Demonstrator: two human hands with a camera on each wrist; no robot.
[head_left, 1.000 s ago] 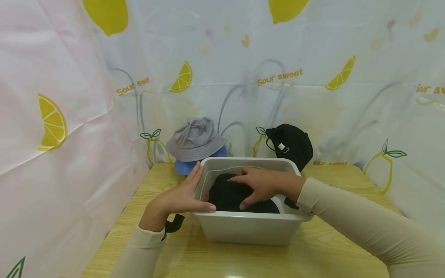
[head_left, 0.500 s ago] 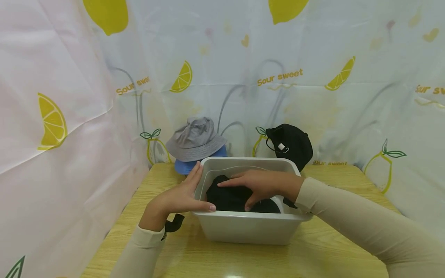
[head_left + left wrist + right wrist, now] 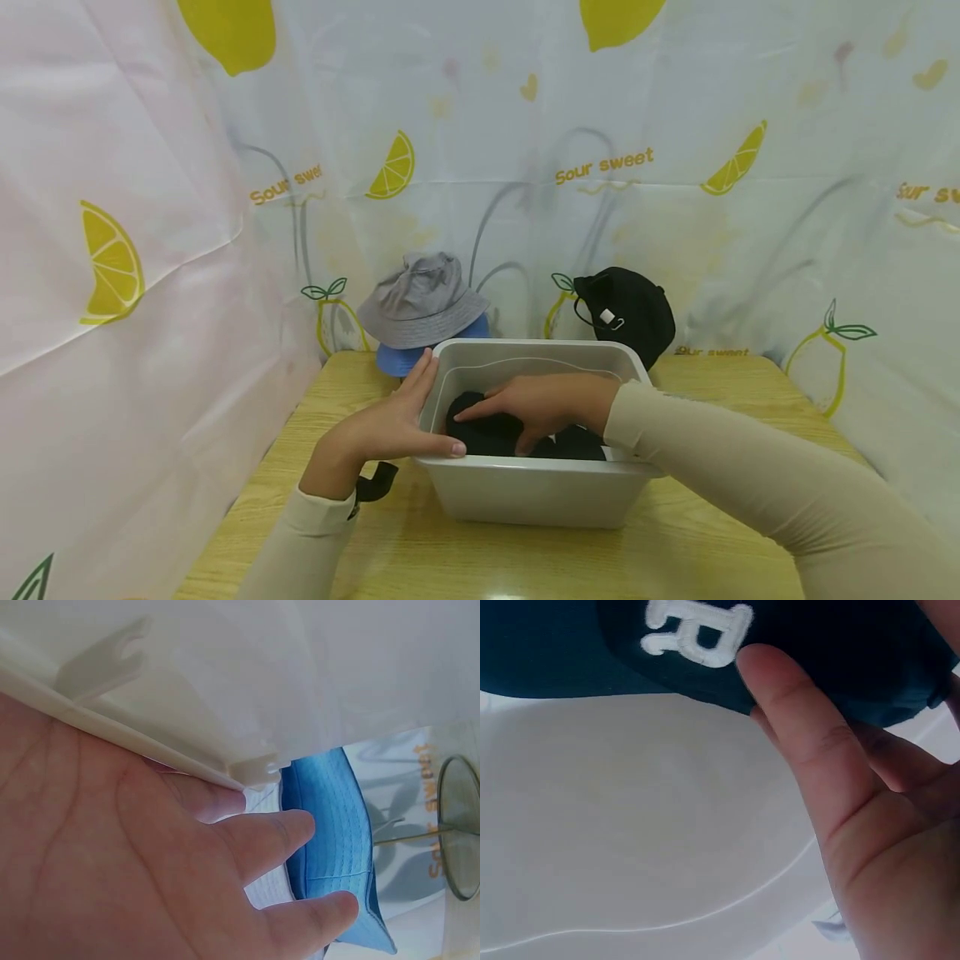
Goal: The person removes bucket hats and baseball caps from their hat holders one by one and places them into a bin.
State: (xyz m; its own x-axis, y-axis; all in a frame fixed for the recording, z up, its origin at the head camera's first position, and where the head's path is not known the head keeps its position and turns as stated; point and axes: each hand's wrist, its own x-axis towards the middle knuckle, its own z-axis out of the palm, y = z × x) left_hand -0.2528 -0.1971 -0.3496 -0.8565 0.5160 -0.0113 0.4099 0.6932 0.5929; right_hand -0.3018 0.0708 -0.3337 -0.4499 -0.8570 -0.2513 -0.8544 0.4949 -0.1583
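Your right hand (image 3: 547,404) has the black cap (image 3: 476,432) in a loose, half-spread hold, thumb beside the white letter (image 3: 729,643), down in the tub (image 3: 532,496). Left hand (image 3: 390,425) rests straight-fingered on the rim (image 3: 540,463). Probably light, floppy cloth, so cup its crown.

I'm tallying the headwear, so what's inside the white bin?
At least one dark cap with a white letter R, the right hand touching it. In the head view, the hand and the bin's front wall cover part of it; anything underneath is hidden.
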